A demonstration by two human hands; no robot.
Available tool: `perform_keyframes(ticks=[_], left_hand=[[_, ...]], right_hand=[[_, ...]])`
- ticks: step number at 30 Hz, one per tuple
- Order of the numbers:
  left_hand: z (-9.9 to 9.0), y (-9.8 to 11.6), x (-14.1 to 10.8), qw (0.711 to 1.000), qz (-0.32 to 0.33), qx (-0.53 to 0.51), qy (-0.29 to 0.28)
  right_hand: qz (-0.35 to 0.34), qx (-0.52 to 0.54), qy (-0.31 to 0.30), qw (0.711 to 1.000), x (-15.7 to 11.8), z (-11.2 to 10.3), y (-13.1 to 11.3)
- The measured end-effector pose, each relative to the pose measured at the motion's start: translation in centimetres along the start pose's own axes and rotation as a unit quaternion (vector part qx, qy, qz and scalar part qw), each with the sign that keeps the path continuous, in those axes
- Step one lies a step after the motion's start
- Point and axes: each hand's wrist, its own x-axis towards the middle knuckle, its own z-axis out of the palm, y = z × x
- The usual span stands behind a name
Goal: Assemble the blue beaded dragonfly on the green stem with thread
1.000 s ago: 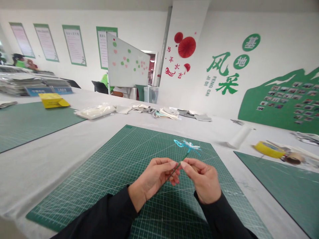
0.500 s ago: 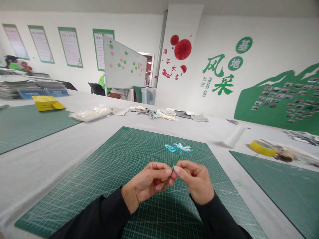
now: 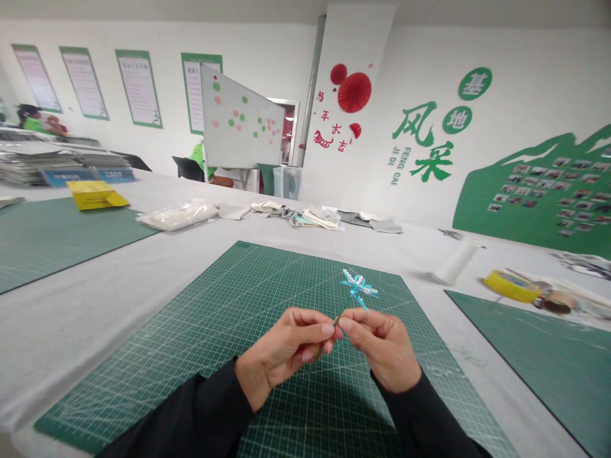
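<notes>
A small blue flower with pearly white petals tops a thin green stem. My left hand pinches the stem's lower part between thumb and fingers. Close beside it, my right hand also pinches the stem, just below the flower. The fingertips of both hands nearly meet. Both hands are above a green cutting mat with a white grid. The stem's lower end is mostly hidden by the left fingers.
Second and third mats lie left and right. Yellow tape, a cardboard roll and a white roll are at right. Behind are a plastic packet, cloth pieces and a yellow box.
The flower has turned on its stem, and its blue loop no longer sticks out to the left. Both hands keep their pinch. The whole view has shifted slightly.
</notes>
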Motion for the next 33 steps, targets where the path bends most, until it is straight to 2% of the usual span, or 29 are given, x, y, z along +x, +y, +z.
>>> perform_keyframes(ticks=[4,11,17,25,33], left_hand=[[0.03,0.09,-0.05,1.000,0.006,0.010,-0.001],[-0.17,0.08,-0.19,1.000,0.004,0.019,0.001],[0.12,0.09,-0.28,1.000,0.007,0.022,0.010],[0.28,0.13,-0.04,0.999,0.018,0.015,0.029],[0.35,0.27,-0.20,0.998,0.031,0.042,0.047]], right_hand=[[-0.002,0.000,0.017,1.000,-0.27,0.20,-0.61],[-0.010,-0.010,-0.017,1.000,-0.10,0.06,-0.81],[-0.005,-0.008,0.014,1.000,-0.36,0.29,-0.95],[-0.025,-0.033,0.022,0.999,-0.17,-0.06,-0.16],[-0.027,-0.042,0.025,0.998,-0.07,0.28,-0.36]])
